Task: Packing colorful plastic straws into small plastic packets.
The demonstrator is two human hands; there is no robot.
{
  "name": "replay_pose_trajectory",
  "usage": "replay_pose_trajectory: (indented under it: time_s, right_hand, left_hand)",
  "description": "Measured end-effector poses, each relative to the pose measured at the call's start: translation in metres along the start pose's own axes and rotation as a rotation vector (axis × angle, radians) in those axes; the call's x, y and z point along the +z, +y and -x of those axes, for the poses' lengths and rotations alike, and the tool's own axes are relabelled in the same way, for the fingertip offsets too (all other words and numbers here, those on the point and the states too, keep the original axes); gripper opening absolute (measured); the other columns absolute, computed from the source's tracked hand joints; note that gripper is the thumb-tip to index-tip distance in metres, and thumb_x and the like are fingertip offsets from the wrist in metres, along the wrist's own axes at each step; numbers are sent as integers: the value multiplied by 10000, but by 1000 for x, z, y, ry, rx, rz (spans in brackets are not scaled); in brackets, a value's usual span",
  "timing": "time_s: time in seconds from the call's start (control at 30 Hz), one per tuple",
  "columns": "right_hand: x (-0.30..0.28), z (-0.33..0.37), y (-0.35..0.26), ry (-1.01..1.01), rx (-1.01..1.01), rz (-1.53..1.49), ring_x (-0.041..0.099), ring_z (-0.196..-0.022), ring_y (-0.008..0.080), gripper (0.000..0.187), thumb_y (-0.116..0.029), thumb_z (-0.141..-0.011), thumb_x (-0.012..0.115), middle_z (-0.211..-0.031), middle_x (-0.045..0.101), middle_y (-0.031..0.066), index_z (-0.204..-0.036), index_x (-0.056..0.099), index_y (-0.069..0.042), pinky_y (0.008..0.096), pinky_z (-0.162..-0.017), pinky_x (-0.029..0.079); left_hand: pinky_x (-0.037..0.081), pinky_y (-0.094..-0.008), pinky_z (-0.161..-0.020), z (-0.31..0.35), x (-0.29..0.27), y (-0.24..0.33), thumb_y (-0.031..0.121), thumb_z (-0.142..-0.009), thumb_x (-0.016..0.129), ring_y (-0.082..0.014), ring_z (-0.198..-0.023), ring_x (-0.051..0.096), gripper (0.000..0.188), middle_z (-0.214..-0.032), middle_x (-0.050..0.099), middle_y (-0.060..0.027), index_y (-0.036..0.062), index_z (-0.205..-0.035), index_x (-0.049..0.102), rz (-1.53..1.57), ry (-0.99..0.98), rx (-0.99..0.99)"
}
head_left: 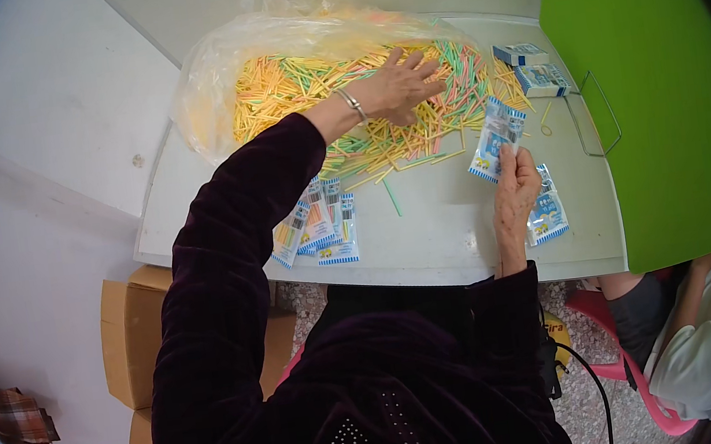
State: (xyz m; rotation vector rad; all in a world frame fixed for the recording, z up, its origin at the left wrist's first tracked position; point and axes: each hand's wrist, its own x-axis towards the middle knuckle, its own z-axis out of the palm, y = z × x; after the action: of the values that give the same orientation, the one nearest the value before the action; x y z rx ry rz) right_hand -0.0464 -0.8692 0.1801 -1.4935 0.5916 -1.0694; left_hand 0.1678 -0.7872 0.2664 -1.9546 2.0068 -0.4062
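My left hand [397, 88] reaches over a loose heap of thin pastel sticks [287, 97] in yellow, orange, green and pink. Its fingers are spread, with nothing seen in them. The heap spills out of a large clear plastic bag [204, 72]. In my right hand [516, 189] a small blue-and-white packet [496, 135] is pinched by its lower edge, held upright at the heap's right side. Another such packet [547, 214] lies flat just beside that hand. Several packets with coloured sticks inside [335, 224] overlap near the table's front edge, below my left forearm.
Two small boxes [542, 80] sit at the back right, near a bent wire stand [597, 126] by the green partition [651, 97]. One stray green stick [393, 198] lies on the white table [430, 248]. A cardboard box [134, 338] stands at lower left; another person [698, 340] sits at right.
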Motion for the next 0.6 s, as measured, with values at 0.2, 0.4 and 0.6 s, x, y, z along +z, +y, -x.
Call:
replay_pose_trajectory:
  time_s: [0.2, 0.4, 0.6]
  right_hand:
    - [0, 1, 1, 26, 7, -9, 266, -559, 30, 330, -156, -914, 517, -580, 335, -47, -642, 368, -45, 219, -458, 229]
    - [0, 0, -4, 11, 18, -38, 264, -558, 29, 336, -163, -919, 514, -582, 339, -50, -640, 367, -46, 219, -453, 227]
    - [0, 0, -5, 20, 31, -39, 259, -553, 28, 344, -166, -919, 513, -578, 334, -50, -636, 360, -48, 223, -448, 222]
  left_hand:
    - [215, -545, -1016, -30, 8, 17, 405, -514, 769, -292, -1242, 318, 844, -1336, 355, -85, 160, -1249, 434, -270, -246, 45]
    - [220, -506, -984, -31, 36, 16, 422, -689, 612, -280, -1173, 354, 563, -1163, 460, -75, 76, -1122, 511, -481, 104, 153]
    - [202, -476, -1044, -27, 38, 19, 283, -817, 491, -254, -1250, 324, 424, -1251, 440, -100, 67, -1181, 459, -477, -46, 131]
